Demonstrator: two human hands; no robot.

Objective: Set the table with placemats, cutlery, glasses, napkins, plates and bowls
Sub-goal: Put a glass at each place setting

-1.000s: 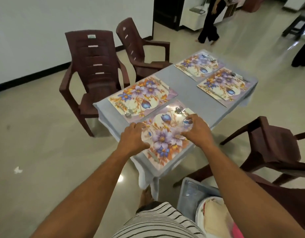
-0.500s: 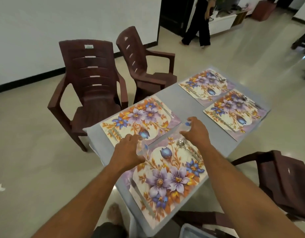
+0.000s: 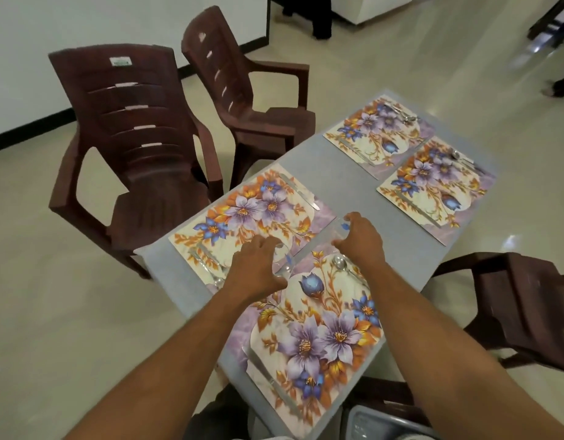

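Grey bin (image 3: 382, 423) at the near edge, by the person's legs; contents not visible here. Grey worktop (image 3: 344, 185) runs away from the person, with four floral placemats on it.

Nearest placemat (image 3: 312, 341): knife (image 3: 271, 379) along its near-left edge, spoon (image 3: 345, 268) at its far-right corner.

Both arms reach over that mat. Left hand (image 3: 258, 271) has its fingers curled round a clear glass (image 3: 282, 260) with small blue marks, at the gap between the nearest mat and the left mat (image 3: 252, 217). Can't tell if the glass base touches the worktop. Right hand (image 3: 358, 239) grips a second clear glass (image 3: 341, 228), fingers wrapped over it, just past the far edge of the nearest mat, on or just above bare grey cloth. Both glasses are see-through and half hidden by fingers; they look empty, though that's hard to confirm.

Left mat: knife (image 3: 301, 192) along the far-right side, cutlery (image 3: 207, 268) at the near-left corner, partly hidden by the left wrist.

Far pair: right far mat (image 3: 433, 188) with a spoon (image 3: 464, 158) at its far corner and a knife (image 3: 417, 208) on its near edge. Far left mat (image 3: 377, 131) has cutlery (image 3: 401, 114) at the far corner.

Two brown plastic chairs (image 3: 141, 147) stand on the left side, another chair (image 3: 525, 309) on the right. Someone's dark legs (image 3: 320, 17) stand well beyond, near a doorway.
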